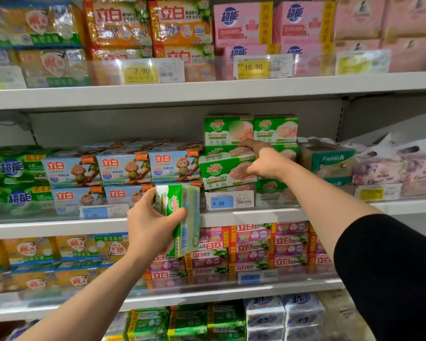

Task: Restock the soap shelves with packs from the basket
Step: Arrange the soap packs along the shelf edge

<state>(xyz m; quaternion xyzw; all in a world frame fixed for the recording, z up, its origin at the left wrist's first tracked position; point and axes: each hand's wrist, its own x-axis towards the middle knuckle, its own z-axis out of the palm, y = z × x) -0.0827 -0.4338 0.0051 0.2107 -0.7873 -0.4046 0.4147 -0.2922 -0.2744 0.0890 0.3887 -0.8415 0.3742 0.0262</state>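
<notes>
My left hand (pixel 151 226) grips a green and white soap pack (pixel 182 217), held on end in front of the middle shelf (pixel 256 214). My right hand (pixel 261 159) reaches onto that shelf and grips the right end of another green soap pack (pixel 225 171), which lies slightly tilted on the stack. Two more green packs (pixel 250 129) sit on top of the stack behind it. The basket is out of view.
Blue soap packs with a monkey picture (pixel 123 168) fill the shelf to the left of the green stack. A tissue box (pixel 330 161) and tissue packs (pixel 389 168) stand to the right. Upper (pixel 207 91) and lower shelves (pixel 231 289) are packed with soap. Clear price-tag rails front each shelf.
</notes>
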